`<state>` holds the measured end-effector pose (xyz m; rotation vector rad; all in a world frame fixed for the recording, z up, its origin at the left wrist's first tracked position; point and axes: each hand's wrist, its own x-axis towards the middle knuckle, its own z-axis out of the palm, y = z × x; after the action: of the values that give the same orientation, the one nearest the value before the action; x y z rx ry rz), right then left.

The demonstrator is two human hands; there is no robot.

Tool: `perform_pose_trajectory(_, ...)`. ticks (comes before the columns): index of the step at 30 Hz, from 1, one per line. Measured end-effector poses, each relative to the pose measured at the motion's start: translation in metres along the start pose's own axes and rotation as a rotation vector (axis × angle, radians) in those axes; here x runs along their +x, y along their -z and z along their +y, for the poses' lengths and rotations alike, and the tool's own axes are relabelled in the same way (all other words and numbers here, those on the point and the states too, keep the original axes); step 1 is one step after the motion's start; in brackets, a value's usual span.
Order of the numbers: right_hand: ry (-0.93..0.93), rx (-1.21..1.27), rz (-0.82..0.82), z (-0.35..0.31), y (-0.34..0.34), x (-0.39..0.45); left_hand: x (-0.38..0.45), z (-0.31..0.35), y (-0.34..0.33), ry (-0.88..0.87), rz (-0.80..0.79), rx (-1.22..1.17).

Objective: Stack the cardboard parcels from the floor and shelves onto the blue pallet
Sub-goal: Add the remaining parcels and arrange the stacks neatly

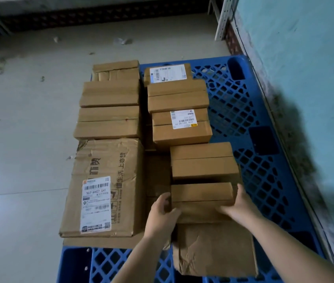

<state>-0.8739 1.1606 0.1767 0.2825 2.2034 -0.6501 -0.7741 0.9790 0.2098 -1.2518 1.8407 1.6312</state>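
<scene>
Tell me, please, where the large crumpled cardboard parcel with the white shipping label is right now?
In the head view, the large crumpled cardboard parcel lies at the near left of the blue plastic pallet, just left of the person's left hand.

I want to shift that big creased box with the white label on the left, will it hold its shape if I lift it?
Probably not well: the big creased box shows deep wrinkles and a torn corner, so it may sag. Its flat shape suggests it will slide, not tip.
</scene>
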Motion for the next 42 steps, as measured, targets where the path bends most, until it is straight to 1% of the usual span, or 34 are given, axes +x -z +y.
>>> perform_pose_trajectory(2,0.029,0.134,0.100,-0.013,0.013,0.006,0.001,0.006,0.008,-0.105,0.043,0.104)
perform_pose_trajectory(4,0.048,0.281,0.142,-0.025,0.027,0.015,0.000,0.014,0.017,-0.208,0.080,0.181)
perform_pose_trajectory(6,0.042,0.352,0.123,-0.031,0.035,0.027,-0.002,0.023,0.028,-0.357,0.164,0.287)
perform_pose_trajectory(8,0.022,0.360,0.065,-0.034,0.033,0.034,-0.001,0.030,0.043,-0.451,0.314,0.360)
perform_pose_trajectory(10,0.001,0.374,0.020,-0.035,0.022,0.036,0.002,0.032,0.068,-0.437,0.482,0.386)
perform_pose_trajectory(12,0.017,0.402,0.055,-0.033,0.009,0.036,0.011,0.025,0.099,-0.346,0.612,0.391)
perform_pose_trajectory(14,0.014,0.397,0.115,-0.029,0.001,0.035,0.020,0.015,0.132,-0.216,0.678,0.439)
perform_pose_trajectory(16,-0.023,0.381,0.119,-0.026,-0.004,0.036,0.029,0.006,0.159,-0.071,0.719,0.468)
perform_pose_trajectory(18,-0.062,0.356,0.117,-0.025,-0.005,0.039,0.037,-0.005,0.178,0.078,0.689,0.422)
perform_pose_trajectory(19,-0.069,0.347,0.124,-0.026,-0.005,0.040,0.041,-0.012,0.184,0.118,0.638,0.375)
perform_pose_trajectory(21,-0.077,0.355,0.147,-0.031,-0.004,0.043,0.045,-0.024,0.185,0.091,0.538,0.344)
perform_pose_trajectory(23,-0.096,0.377,0.154,-0.034,-0.003,0.044,0.047,-0.034,0.180,0.028,0.507,0.385)
perform_pose_trajectory(26,-0.114,0.360,0.157,-0.035,-0.003,0.045,0.043,-0.031,0.158,-0.053,0.459,0.365)
perform_pose_trajectory(29,-0.114,0.337,0.172,-0.034,-0.005,0.042,0.041,-0.027,0.132,-0.076,0.418,0.353)
perform_pose_trajectory(33,-0.107,0.342,0.201,-0.033,-0.008,0.040,0.043,-0.026,0.114,-0.063,0.452,0.344)
perform_pose_trajectory(37,-0.115,0.367,0.241,-0.036,-0.012,0.034,0.045,-0.031,0.121,-0.088,0.431,0.272)
perform_pose_trajectory(39,-0.105,0.363,0.310,-0.044,-0.012,0.030,0.045,-0.026,0.133,-0.109,0.496,0.216)
perform_pose_trajectory(40,-0.066,0.351,0.365,-0.051,-0.011,0.030,0.047,-0.019,0.143,-0.136,0.534,0.183)
perform_pose_trajectory(42,0.072,0.335,0.467,-0.073,-0.002,0.031,0.056,-0.001,0.166,-0.205,0.590,0.108)
